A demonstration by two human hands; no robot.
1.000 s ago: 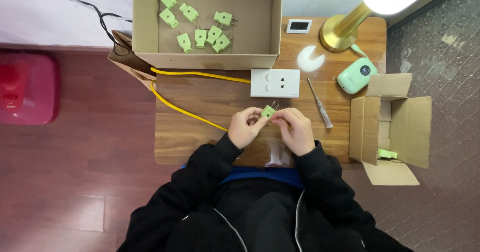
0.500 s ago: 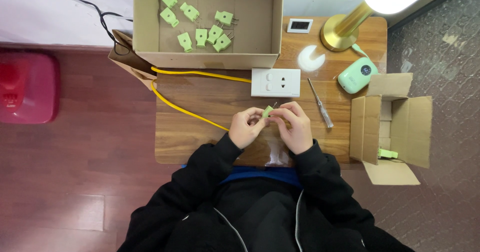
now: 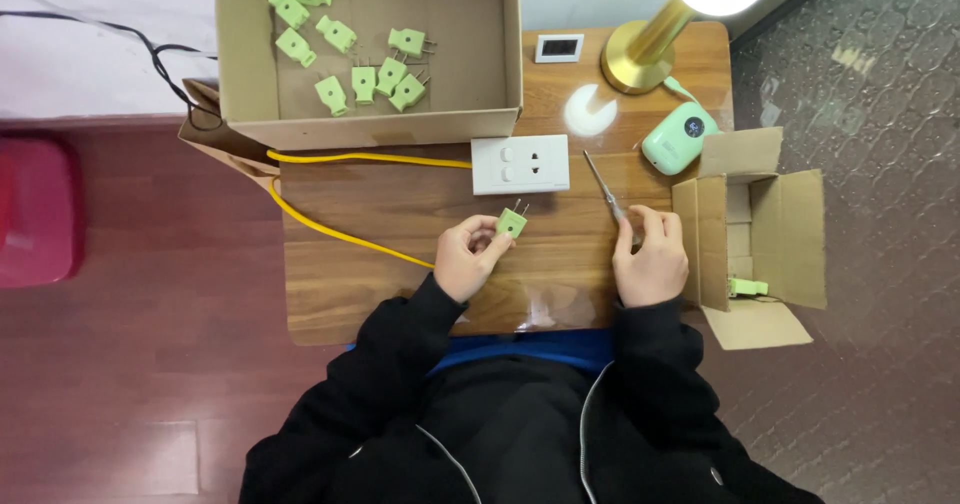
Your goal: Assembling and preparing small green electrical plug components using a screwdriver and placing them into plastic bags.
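My left hand (image 3: 468, 257) holds a small green plug (image 3: 511, 222) with its metal prongs pointing away from me, over the middle of the wooden table (image 3: 390, 264). My right hand (image 3: 650, 256) rests at the table's right side, its fingers on the handle end of a thin screwdriver (image 3: 606, 189) that lies on the wood. A white socket block (image 3: 520, 164) with a yellow cable (image 3: 340, 229) lies just beyond the plug.
A large open cardboard box (image 3: 365, 114) at the back holds several green plugs (image 3: 362, 82). A smaller open box (image 3: 760, 234) stands at the right with a green plug (image 3: 746, 287) inside. A brass lamp (image 3: 650, 44), a mint-green device (image 3: 678, 136) and a small white display (image 3: 559, 48) stand at the back right.
My right hand has let go of the plug and moved right to the screwdriver. The left hand keeps the plug in about the same place.
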